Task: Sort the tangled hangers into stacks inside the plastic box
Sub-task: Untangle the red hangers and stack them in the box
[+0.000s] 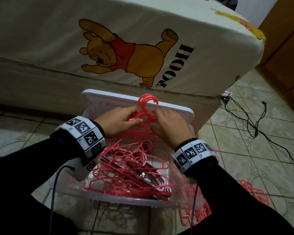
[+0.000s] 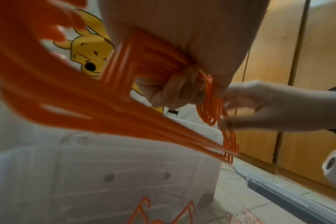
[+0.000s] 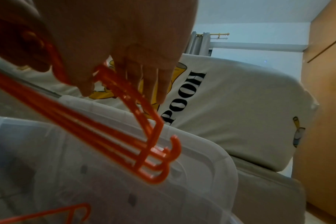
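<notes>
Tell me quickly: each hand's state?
Left hand: grips the bunch of pink hangers.
Right hand: fingers curled on the same bunch.

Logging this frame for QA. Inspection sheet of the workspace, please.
Surface: tiled floor.
Job's things: clear plastic box holds a tangled pile of pink hangers; an aligned bunch of hangers is held above its far end.
Clutter: more pink plastic pieces on the floor, right of the box.
Grippers: left hand and right hand both grip the bunch.
Cables: black leads from a power strip; wrist cables.
Surroundings: mattress with bear print; wooden wardrobe.
</notes>
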